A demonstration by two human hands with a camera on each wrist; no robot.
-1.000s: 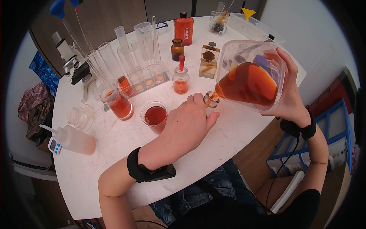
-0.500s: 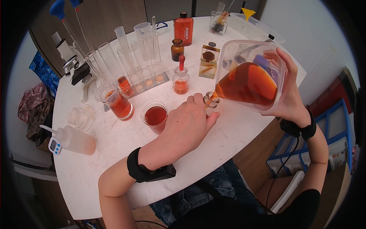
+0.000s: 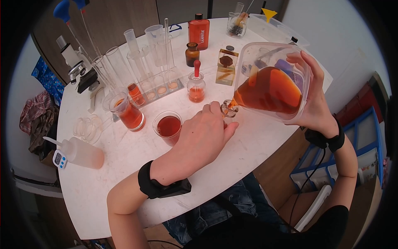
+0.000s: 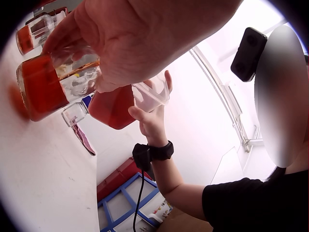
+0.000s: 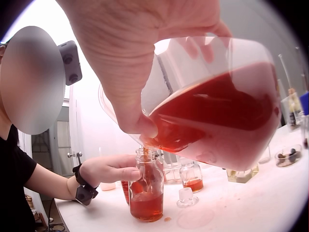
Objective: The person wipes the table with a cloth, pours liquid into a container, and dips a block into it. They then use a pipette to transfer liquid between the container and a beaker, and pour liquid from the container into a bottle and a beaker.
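My right hand [image 3: 317,95] grips a clear plastic container [image 3: 244,56], tilted with a corner low, part full of red-orange liquid [image 3: 271,93]. From that corner the liquid runs into the mouth of a clear glass bottle [image 5: 154,181]. Around the bottle's side curl the fingers of my left hand [image 3: 203,135], steadying it upright on the table. Red liquid fills the bottle's lower part in the right wrist view; the head view shows only its neck beyond the hand. A glass stopper [image 5: 186,197] lies on the table beside the bottle.
A beaker of dark red liquid [image 3: 169,126] stands close to the left forearm. Behind are a dropper bottle [image 3: 196,89], a brown bottle [image 3: 192,55] and a rack [image 3: 176,83] of glass tubes. Leftward are a cylinder-like vessel [image 3: 132,116] and a wash bottle [image 3: 85,152].
Both hands and the tilted container keep almost the same place, with liquid at the bottle's mouth throughout. More red shows just below the bottle's neck now.
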